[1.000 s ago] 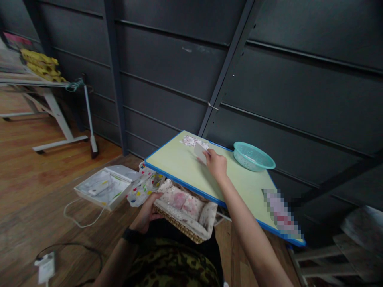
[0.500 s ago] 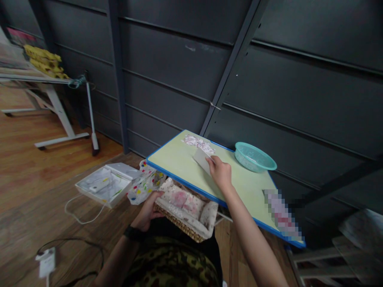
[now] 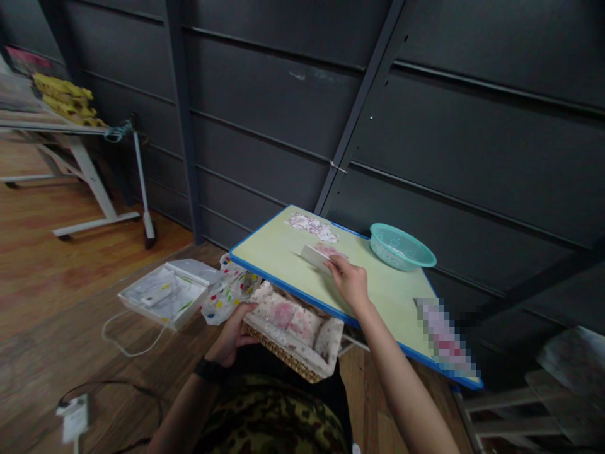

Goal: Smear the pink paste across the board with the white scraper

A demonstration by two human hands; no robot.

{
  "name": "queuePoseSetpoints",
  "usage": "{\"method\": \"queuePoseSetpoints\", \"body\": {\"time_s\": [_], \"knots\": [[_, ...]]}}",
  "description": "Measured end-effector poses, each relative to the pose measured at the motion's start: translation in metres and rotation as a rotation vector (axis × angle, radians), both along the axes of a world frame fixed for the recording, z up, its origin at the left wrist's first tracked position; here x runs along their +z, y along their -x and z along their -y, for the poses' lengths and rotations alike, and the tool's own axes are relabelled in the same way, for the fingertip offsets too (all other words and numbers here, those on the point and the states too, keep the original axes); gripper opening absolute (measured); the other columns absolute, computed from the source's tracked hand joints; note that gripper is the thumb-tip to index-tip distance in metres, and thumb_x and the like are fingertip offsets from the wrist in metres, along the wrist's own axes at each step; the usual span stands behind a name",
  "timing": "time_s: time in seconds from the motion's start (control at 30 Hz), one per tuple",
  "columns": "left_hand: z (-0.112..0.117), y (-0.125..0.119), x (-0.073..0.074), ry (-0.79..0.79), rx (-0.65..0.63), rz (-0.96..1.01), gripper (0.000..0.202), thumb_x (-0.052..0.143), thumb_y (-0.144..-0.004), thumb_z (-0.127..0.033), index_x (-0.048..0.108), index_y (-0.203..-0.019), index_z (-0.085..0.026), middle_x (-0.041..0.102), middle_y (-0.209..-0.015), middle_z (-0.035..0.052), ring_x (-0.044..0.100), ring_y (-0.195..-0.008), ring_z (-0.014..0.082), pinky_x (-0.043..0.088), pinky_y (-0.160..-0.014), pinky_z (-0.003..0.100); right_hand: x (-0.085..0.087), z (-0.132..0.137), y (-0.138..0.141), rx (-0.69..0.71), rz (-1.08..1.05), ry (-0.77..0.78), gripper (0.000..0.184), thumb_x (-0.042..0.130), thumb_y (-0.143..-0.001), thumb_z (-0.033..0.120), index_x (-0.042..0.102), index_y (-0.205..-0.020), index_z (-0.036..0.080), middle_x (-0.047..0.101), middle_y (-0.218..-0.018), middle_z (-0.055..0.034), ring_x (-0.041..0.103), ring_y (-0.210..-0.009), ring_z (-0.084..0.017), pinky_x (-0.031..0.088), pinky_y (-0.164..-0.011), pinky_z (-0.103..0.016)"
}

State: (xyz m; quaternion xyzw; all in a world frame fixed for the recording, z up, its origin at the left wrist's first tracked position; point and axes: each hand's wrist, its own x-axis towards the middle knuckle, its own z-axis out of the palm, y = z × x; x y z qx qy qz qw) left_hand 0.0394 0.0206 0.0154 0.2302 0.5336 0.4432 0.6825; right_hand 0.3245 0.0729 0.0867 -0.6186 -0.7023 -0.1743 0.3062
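Observation:
My right hand (image 3: 350, 280) is closed on a white card (image 3: 314, 256), held low over the pale green table top (image 3: 283, 249). A few pink-patterned scraps (image 3: 331, 250) lie right behind the card. A larger patch of patterned scraps (image 3: 312, 225) lies at the table's far edge. My left hand (image 3: 234, 335) grips the left end of a wicker basket (image 3: 293, 328) with a floral cloth lining, which rests on my lap under the table's near edge.
A teal plastic bowl (image 3: 401, 246) stands at the table's far right. A blurred flat item (image 3: 444, 337) lies near its right corner. On the wooden floor sit an open white box (image 3: 166, 292), a spotted plastic bag (image 3: 229, 289) and a cable with plug (image 3: 73, 421). Dark wall panels (image 3: 425, 126) rise behind.
My right hand has drawn the white card toward me from the far patch, dragging a few scraps along. The left hand and basket have stayed put.

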Motion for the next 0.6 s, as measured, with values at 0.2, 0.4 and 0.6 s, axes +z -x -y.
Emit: {"method": "queuePoseSetpoints", "body": {"time_s": [0.2, 0.4, 0.6], "knots": [[0.001, 0.000, 0.001, 0.006, 0.015, 0.019, 0.026, 0.070, -0.079, -0.038, 0.066, -0.096, -0.020, 0.070, -0.077, 0.0028, 0.068, -0.069, 0.0224, 0.061, -0.057, 0.033, -0.003, 0.038, 0.011, 0.204, -0.002, -0.134, 0.035, 0.052, -0.108, 0.039, 0.081, -0.097, 0.021, 0.081, -0.078, -0.0057, 0.074, -0.060, -0.016, 0.047, -0.059, -0.021], [0.000, 0.000, 0.000, 0.008, 0.020, 0.022, 0.020, 0.069, -0.080, -0.036, 0.068, -0.093, -0.020, 0.068, -0.075, 0.0031, 0.066, -0.068, 0.0221, 0.061, -0.056, 0.033, 0.001, 0.068, 0.035, 0.352, 0.001, -0.223, 0.032, 0.054, -0.110, 0.035, 0.079, -0.099, 0.020, 0.081, -0.076, -0.0040, 0.073, -0.058, -0.012, 0.049, -0.059, -0.019], [0.000, 0.002, -0.006, -0.015, 0.010, 0.053, 0.029, 0.075, -0.077, -0.038, 0.068, -0.098, -0.019, 0.070, -0.076, 0.0034, 0.067, -0.068, 0.0222, 0.061, -0.058, 0.033, 0.002, 0.071, 0.033, 0.278, -0.033, -0.204, 0.035, 0.051, -0.110, 0.039, 0.080, -0.099, 0.021, 0.081, -0.078, -0.0047, 0.073, -0.058, -0.013, 0.050, -0.060, -0.019]]}}
